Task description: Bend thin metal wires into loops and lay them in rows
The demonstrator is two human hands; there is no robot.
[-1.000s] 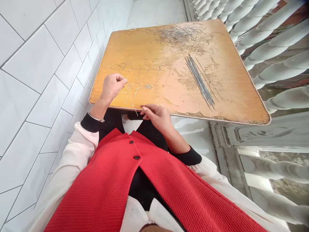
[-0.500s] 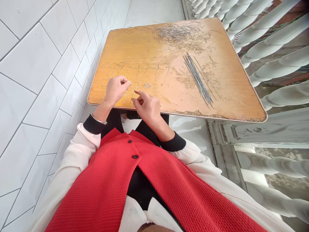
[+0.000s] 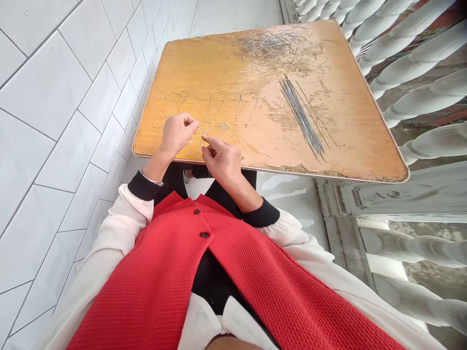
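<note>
Wire piece [image 3: 200, 132], thin and light-coloured, is up in front of the person, just above the near edge of the worn wooden tabletop [image 3: 277, 146], left of its middle. Left hand [image 3: 180, 132] has it: thumb and index pressed together, pinching the wire at the fingertips. Right hand [image 3: 222, 159] is just beside, slightly lower and nearer the body, index and thumb tips right at the same wire; can't tell whether they're clamped on it or only touching, too fine at this range. Other fingers of both hands are curled in. Wire loops [image 3: 249, 96] with tails lie in a row across the table beyond the hands; more loops sit nearer, partly hidden by the left hand. Small patch of grit-like bits [image 3: 223, 126] is just beyond the right hand. Bundle of straight grey wires [image 3: 303, 119] lies slantwise well to the right, a loose strand or two alongside. Tangled wire heap [image 3: 270, 44] is at the far edge. Veneer is peeled along the near right edge. White tiled wall [image 3: 76, 131] on the left, white balustrade [image 3: 419, 97] on the right. Person wears red vest [image 3: 175, 272], white sleeves, black cuffs; bracelet [image 3: 151, 180] on left wrist.
</note>
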